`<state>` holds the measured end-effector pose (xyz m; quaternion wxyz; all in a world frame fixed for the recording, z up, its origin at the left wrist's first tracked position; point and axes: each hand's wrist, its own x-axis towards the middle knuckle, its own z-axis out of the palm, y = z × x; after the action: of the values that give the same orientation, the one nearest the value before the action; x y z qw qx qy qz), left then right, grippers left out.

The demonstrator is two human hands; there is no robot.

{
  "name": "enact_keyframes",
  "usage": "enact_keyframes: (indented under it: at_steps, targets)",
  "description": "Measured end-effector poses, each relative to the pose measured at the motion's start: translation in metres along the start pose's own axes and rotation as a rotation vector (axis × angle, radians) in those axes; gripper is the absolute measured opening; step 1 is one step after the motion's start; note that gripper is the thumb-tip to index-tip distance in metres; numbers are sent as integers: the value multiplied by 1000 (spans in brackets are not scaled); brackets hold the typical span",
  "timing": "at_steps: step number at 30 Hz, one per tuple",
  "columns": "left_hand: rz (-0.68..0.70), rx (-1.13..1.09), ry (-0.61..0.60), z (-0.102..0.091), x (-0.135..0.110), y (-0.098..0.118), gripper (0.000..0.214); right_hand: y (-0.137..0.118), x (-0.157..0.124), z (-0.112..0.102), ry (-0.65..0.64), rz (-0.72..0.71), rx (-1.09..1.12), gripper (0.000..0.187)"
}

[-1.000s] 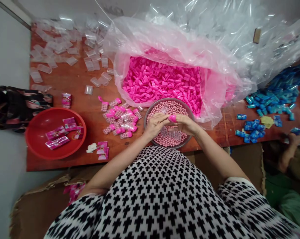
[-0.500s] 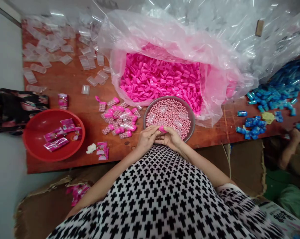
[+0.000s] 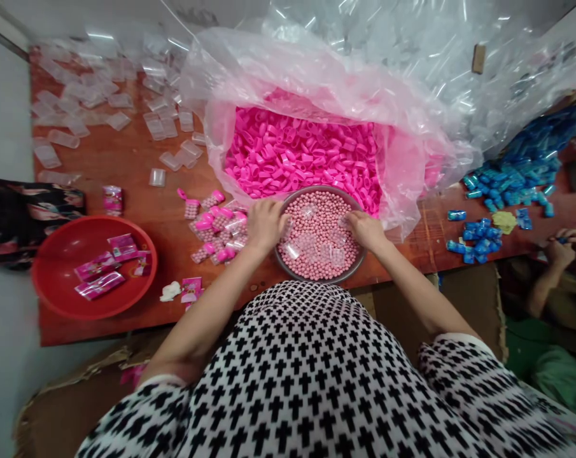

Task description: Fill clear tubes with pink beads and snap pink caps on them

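A round grey bowl holds pink beads and several small clear containers. My left hand is curled at the bowl's left rim, beside a pile of bead-filled containers with pink caps. Its thumb reaches over the beads; whatever it holds is hidden. My right hand comes over the right rim, fingertips drawn together above the beads near a clear container. Whether it grips this or the rim is unclear. Behind the bowl lies a large plastic bag full of bright pink caps.
A red bowl with pink packets stands at left. Loose clear containers cover the back left. Blue containers lie at right, near another person's hands. Crumpled clear plastic fills the back.
My hands were together at the bowl's front edge around a pink-capped piece. They have parted to opposite sides of the bowl, and that piece no longer shows. The view has shifted slightly.
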<state>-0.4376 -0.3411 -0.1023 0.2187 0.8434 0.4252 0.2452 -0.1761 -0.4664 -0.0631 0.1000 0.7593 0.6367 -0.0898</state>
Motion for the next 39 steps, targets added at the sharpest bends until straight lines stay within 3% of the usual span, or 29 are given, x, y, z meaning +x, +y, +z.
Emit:
enact_keyframes:
  at_steps: [4, 9, 11, 14, 17, 20, 23, 26, 29, 32, 35, 39]
  targets:
    - [7, 152, -159, 28, 22, 41, 40, -9, 6, 4, -21, -63, -90, 36]
    - [40, 285, -311, 39, 33, 52, 28, -7, 15, 9, -71, 53, 47, 43]
    - [106, 303, -344, 37, 35, 49, 25, -3, 18, 13, -91, 86, 227, 36]
    - [182, 333, -365, 31, 37, 44, 26, 2, 24, 20, -129, 182, 728, 22]
    - [226, 354, -327, 27, 38, 47, 25, 2, 27, 26, -176, 275, 1163, 20]
    - [424, 263, -272, 31, 35, 59, 31, -2, 29, 27, -211, 375, 1442, 18]
    - [647, 150, -306, 41, 31, 70, 34, -3, 28, 24, -250, 449, 1750, 13]
    - [672, 66, -320, 49, 30, 71, 29, -5, 24, 22, -312, 441, 1904, 7]
    - [563, -85, -285, 53, 30, 67, 24, -9, 18, 23, -286, 390, 1889, 13]
    - [319, -313, -217, 54, 32, 66, 23, -16, 14, 24, 22, 202, 1741, 29]
    - [201, -477, -225, 51, 36, 66, 22, -17, 15, 22, 278, -16, 1398, 38]
    - [211, -295, -165, 45, 41, 56, 30, -9, 18, 10, 334, -49, 778, 27]
